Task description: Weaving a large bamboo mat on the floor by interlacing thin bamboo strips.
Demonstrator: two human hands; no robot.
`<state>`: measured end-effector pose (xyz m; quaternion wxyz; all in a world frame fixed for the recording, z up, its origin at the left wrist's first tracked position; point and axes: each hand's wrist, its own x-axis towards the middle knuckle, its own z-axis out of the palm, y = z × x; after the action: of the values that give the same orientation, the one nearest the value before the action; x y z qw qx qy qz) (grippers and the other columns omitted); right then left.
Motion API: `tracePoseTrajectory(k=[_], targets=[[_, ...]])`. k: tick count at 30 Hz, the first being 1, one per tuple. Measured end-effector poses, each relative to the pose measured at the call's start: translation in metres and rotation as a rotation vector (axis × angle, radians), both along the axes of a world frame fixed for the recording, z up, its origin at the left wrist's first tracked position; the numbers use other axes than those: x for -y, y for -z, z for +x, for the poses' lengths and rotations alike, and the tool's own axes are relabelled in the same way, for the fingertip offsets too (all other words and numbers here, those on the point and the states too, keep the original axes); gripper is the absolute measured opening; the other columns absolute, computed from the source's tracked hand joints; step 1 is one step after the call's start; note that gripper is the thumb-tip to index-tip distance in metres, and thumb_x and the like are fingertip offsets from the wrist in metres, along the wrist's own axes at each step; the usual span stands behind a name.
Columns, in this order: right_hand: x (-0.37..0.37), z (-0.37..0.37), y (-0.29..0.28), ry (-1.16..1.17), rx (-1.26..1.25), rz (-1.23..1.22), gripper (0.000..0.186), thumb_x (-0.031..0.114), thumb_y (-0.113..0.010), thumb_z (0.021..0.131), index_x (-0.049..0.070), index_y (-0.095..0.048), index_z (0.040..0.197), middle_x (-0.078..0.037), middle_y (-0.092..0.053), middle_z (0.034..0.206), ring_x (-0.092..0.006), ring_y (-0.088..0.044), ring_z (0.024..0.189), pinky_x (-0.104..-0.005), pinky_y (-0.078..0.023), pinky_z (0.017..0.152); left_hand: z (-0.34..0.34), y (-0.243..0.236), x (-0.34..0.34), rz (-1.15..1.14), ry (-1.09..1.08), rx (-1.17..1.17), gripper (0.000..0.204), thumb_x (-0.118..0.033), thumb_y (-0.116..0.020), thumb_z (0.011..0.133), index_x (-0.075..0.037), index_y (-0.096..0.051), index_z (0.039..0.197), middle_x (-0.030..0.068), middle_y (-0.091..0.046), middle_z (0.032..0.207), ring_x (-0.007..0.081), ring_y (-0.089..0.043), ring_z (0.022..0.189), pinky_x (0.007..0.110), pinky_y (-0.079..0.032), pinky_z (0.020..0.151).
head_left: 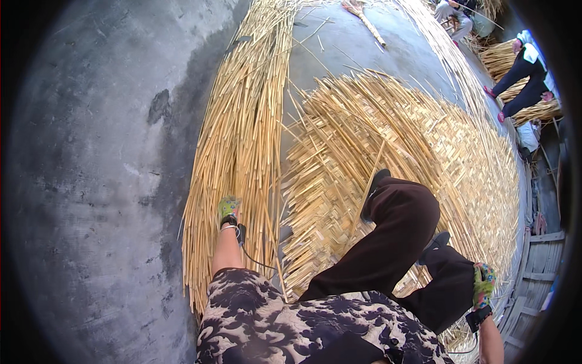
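My left hand, in a green flowered glove, reaches down onto a long pile of straw-coloured reeds. The glove is slightly smeared and its fingers cannot be made out, so any grip on the reeds is unclear. Beside my right knee is my right hand in a matching glove, its fingers not clearly visible and no reed showing in it. A partly woven reed mat spreads under my feet, herringbone-patterned, with loose reeds lying across its upper part. One single reed slants beside my shoe.
Grey concrete floor stretches to the left. A tied reed bundle lies beyond the mat. At the far right a person in dark trousers stands by more reed bundles, with another person behind. Grey slatted wood borders the right.
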<state>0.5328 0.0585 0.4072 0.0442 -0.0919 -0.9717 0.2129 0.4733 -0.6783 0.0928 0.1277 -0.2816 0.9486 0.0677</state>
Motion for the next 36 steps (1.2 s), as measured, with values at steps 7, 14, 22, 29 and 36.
tracePoseTrajectory(k=[7,14,22,29,36], targets=[[0.003,-0.003,-0.004,-0.020,0.004,0.005,0.006,0.004,-0.055,0.078,0.003,-0.058,0.082,-0.007,-0.059,0.082,-0.0185,-0.055,0.079,-0.0277,-0.041,0.073,-0.006,-0.019,-0.029,0.871,-0.493,-0.299,0.029,-0.027,-0.058,0.077,-0.004,-0.057,0.094,0.0081,-0.059,0.082,0.0196,-0.055,0.067,0.031,-0.044,0.055],[0.001,-0.012,0.007,-0.132,-0.086,0.103,0.005,0.003,-0.056,0.076,0.004,-0.058,0.080,-0.007,-0.058,0.081,-0.0213,-0.055,0.075,-0.0313,-0.042,0.070,0.019,0.047,0.015,-0.640,0.298,-0.359,0.029,-0.024,-0.053,0.075,-0.004,-0.057,0.096,0.0159,-0.060,0.086,0.0308,-0.058,0.079,0.039,-0.046,0.067],[0.040,-0.018,-0.027,-0.113,0.025,0.055,0.008,0.009,-0.059,0.074,0.004,-0.061,0.080,-0.009,-0.060,0.076,-0.0215,-0.057,0.072,-0.0305,-0.044,0.065,-0.061,-0.222,-0.208,1.440,-0.062,-0.454,0.011,-0.012,-0.046,0.077,-0.007,-0.052,0.084,0.0021,-0.055,0.067,0.0066,-0.048,0.052,0.019,-0.038,0.045],[0.167,-0.059,-0.067,-0.092,0.652,-1.662,0.065,0.050,-0.042,0.082,0.001,-0.034,0.124,-0.014,-0.052,0.106,-0.0214,-0.052,0.094,-0.0322,-0.043,0.079,0.016,-0.362,-0.354,1.812,0.967,0.318,0.049,-0.023,-0.045,0.087,-0.007,-0.028,0.130,0.0004,-0.050,0.085,0.0062,-0.044,0.067,0.018,-0.038,0.056],[0.087,-0.002,-0.063,0.173,-0.048,-1.856,0.039,0.018,-0.049,0.085,0.000,-0.037,0.118,-0.004,-0.052,0.079,-0.0150,-0.055,0.071,-0.0294,-0.049,0.070,0.004,-0.365,-0.389,0.841,1.611,-0.137,0.039,-0.013,-0.051,0.079,-0.007,-0.044,0.116,0.0149,-0.056,0.073,0.0289,-0.056,0.064,0.034,-0.045,0.055]])
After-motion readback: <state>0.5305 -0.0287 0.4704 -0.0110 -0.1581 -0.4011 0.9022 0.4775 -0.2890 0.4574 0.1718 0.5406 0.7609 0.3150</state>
